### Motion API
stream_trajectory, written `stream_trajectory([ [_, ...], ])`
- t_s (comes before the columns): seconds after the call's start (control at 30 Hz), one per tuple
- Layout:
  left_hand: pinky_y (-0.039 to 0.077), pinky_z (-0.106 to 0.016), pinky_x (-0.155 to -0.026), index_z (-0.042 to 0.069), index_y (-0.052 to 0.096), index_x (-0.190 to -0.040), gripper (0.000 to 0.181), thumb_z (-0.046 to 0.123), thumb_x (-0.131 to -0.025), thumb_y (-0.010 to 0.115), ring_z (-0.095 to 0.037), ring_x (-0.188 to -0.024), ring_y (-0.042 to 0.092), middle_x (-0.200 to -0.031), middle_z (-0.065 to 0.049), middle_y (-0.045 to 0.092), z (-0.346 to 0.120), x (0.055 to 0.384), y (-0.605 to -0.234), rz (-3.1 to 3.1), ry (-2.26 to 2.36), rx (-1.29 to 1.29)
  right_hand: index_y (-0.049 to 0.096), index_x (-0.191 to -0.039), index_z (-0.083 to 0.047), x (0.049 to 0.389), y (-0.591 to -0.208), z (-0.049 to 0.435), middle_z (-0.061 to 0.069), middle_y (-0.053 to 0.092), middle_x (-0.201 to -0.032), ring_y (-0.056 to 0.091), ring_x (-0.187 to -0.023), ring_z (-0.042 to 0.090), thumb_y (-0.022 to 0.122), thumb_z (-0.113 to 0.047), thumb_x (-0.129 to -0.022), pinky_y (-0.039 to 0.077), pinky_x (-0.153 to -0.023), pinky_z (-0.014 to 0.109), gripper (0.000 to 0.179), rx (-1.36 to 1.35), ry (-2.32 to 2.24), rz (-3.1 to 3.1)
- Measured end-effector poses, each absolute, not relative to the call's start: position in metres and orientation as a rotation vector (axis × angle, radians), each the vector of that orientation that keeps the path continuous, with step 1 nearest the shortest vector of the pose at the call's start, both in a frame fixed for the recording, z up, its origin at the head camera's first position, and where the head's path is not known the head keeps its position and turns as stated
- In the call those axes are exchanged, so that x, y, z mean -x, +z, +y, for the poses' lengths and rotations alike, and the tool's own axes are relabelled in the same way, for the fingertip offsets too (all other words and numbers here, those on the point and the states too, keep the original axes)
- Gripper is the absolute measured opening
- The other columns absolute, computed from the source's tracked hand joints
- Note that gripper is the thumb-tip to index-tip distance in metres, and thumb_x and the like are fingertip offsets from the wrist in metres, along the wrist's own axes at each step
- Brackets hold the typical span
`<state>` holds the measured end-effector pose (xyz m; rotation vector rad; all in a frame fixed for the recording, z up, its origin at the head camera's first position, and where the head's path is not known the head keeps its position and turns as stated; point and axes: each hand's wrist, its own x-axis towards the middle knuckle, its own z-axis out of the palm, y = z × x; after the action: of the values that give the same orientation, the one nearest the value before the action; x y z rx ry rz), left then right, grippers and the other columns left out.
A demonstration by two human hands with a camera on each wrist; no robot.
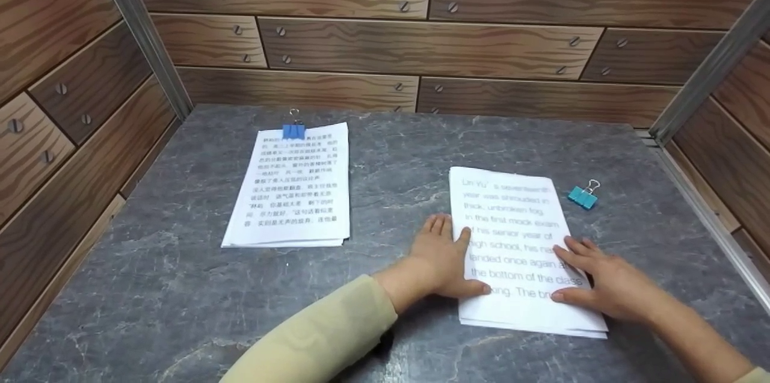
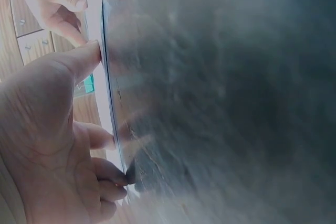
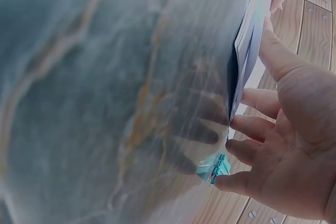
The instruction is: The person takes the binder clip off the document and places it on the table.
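Observation:
A stack of white sheets printed in large English text (image 1: 511,202) lies on the right half of the table. My left hand (image 1: 442,260) rests along its left edge, thumb over the top sheet and other fingers spread against the side and the tabletop. At the right edge, my right hand (image 1: 613,281) lays its thumb and forefinger on the top sheet. The right wrist view shows slightly separated sheet edges (image 3: 247,40) beside its extended fingers (image 3: 254,127). A teal binder clip (image 1: 583,196) lies just beyond the stack's upper right side, its wire handle pointing away.
On the left, a second paper stack (image 1: 295,190) printed in Chinese characters has a blue binder clip (image 1: 293,130) on its top edge. The dark marbled table (image 1: 180,305) is bordered by wood-patterned walls (image 1: 361,40) and metal corner posts (image 1: 141,28).

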<state>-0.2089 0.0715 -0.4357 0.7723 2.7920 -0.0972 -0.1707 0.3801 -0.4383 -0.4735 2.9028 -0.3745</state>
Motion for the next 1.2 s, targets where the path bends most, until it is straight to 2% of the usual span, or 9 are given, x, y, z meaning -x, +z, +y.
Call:
stream_trajectory([
  [0.17, 0.012, -0.039, -0.130, 0.018, 0.027, -0.170, 0.110, 0.090, -0.089, 0.047, -0.028, -0.161, 0.020, -0.173, -0.017, 0.025, 0.071, 0.209, -0.435, 2.804, -0.084, -0.783, 0.053, -0.155, -0.001, 0.171, -0.438, 0.380, 0.033, 0.042, -0.160, 0.036, -0.144, 0.062, 0.080, -0.062, -0.087, 0.039, -0.105, 0.075, 0.095, 0.478, -0.393, 2.897],
  [0.53, 0.011, -0.041, -0.130, 0.015, 0.029, -0.170, 0.104, 0.084, -0.094, 0.049, -0.033, -0.161, 0.021, -0.172, -0.020, 0.026, 0.050, 0.210, -0.435, 2.817, 0.074, -0.814, 0.048, -0.159, -0.004, 0.169, -0.438, 0.377, 0.035, 0.035, -0.163, 0.033, -0.146, 0.061, 0.078, -0.068, -0.087, 0.036, -0.107, 0.077, 0.101, 0.433, -0.455, 2.919],
  [0.77, 0.011, -0.047, -0.130, 0.011, 0.029, -0.169, 0.102, 0.080, -0.097, 0.048, -0.042, -0.159, 0.020, -0.170, -0.028, 0.024, 0.005, 0.208, -0.424, 2.865, 0.180, -0.851, 0.048, -0.159, -0.002, 0.171, -0.425, 0.362, 0.034, 0.035, -0.163, 0.033, -0.148, 0.058, 0.078, -0.059, -0.091, 0.028, -0.111, 0.079, 0.093, 0.476, -0.471, 3.037],
  [0.93, 0.010, -0.051, -0.129, 0.007, 0.029, -0.168, 0.102, 0.079, -0.098, 0.048, -0.044, -0.159, 0.018, -0.169, -0.030, 0.021, -0.035, 0.211, -0.412, 2.915, 0.200, -0.859, 0.047, -0.159, -0.002, 0.179, -0.413, 0.342, 0.032, 0.036, -0.163, 0.034, -0.148, 0.056, 0.075, -0.060, -0.094, 0.029, -0.113, 0.078, 0.091, 0.535, -0.414, 3.073],
  [1.2, 0.012, -0.056, -0.129, 0.003, 0.032, -0.166, 0.098, 0.071, -0.100, 0.055, -0.047, -0.157, 0.021, -0.168, -0.031, 0.024, -0.107, 0.221, -0.402, 2.996, 0.238, -0.794, 0.047, -0.160, -0.006, 0.199, -0.391, 0.278, 0.027, 0.037, -0.165, 0.035, -0.150, 0.053, 0.073, -0.057, -0.097, 0.025, -0.118, 0.073, 0.086, 0.669, -0.403, 3.095],
])
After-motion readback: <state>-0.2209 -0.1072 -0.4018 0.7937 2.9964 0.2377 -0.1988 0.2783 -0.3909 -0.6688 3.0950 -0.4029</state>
